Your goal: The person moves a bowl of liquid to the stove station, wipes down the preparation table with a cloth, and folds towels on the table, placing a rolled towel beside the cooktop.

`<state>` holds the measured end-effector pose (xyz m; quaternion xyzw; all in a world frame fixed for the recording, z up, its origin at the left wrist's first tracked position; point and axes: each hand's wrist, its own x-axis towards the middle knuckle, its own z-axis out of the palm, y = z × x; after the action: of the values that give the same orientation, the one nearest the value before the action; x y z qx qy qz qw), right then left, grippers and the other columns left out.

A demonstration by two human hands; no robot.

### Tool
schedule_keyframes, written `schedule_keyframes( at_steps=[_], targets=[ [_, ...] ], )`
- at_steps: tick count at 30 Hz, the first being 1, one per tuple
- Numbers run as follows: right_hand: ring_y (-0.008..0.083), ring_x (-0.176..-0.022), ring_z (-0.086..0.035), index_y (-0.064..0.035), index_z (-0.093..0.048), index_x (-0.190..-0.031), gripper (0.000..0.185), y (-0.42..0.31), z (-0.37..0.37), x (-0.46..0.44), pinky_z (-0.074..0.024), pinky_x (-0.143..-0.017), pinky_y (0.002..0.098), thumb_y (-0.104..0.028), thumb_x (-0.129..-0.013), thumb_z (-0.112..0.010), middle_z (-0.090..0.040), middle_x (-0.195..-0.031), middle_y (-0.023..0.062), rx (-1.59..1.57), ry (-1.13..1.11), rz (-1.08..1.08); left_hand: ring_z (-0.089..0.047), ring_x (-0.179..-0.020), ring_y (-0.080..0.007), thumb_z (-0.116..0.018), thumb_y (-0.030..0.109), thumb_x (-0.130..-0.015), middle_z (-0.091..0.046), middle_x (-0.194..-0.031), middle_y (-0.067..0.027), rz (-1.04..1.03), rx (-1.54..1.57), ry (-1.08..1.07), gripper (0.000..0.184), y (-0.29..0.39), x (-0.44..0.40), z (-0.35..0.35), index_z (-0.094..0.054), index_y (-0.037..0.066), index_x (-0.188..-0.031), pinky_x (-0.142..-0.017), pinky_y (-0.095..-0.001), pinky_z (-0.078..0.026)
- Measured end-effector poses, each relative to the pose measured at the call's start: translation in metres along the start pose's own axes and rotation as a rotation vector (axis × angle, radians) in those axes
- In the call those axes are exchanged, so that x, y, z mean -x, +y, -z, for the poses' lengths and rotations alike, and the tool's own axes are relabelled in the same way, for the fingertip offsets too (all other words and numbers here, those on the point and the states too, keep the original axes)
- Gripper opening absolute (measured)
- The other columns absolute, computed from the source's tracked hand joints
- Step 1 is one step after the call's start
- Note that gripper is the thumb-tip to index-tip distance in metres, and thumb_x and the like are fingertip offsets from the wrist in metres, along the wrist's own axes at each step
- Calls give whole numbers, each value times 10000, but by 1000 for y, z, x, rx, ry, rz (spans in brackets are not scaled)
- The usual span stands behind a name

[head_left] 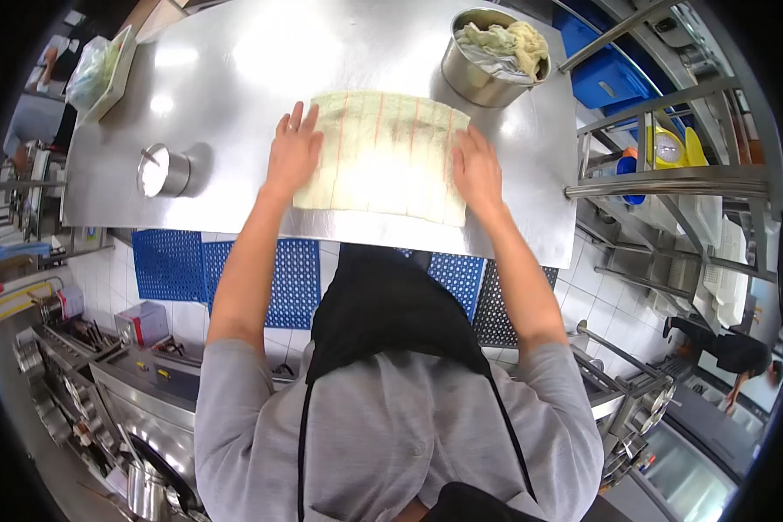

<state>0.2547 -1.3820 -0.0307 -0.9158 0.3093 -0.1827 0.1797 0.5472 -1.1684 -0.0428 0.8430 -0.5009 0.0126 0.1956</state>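
A pale cloth with thin red stripes lies spread flat on the steel table, near its front edge. My left hand rests at the cloth's left edge, fingers apart and pointing away from me. At the right edge, my right hand touches the cloth with its fingers stretched out. Faint darker marks show across the cloth's upper part.
A metal pot holding crumpled cloths stands at the back right. On the left are a small metal cup with white contents and a tray with a plastic bag. Metal racks stand at right. Other people are at both sides.
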Motion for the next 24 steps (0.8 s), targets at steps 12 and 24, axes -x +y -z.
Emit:
schedule_keyframes(
  at_steps=[12, 24],
  targets=[
    [358, -1062, -608, -87, -702, -1117, 255, 15, 2, -46, -515, -897, 464, -148, -871, -675, -674, -1112, 120, 45, 188, -83, -643, -916, -319, -678, 139, -879, -646, -1038, -147, 51, 303, 108, 229, -24, -86, 3, -675, 68, -1096, -833, -433, -536],
    [335, -974, -616, -67, -730, -1054, 247, -16, 23, 70, -518, -873, 410, -65, -807, -727, -704, -1096, 109, -174, 57, -80, -554, -1163, -347, -670, 65, -879, -628, -1293, -133, -218, 258, -27, 278, -4, 77, 39, -732, 85, -1149, -1000, -427, -471]
  ],
)
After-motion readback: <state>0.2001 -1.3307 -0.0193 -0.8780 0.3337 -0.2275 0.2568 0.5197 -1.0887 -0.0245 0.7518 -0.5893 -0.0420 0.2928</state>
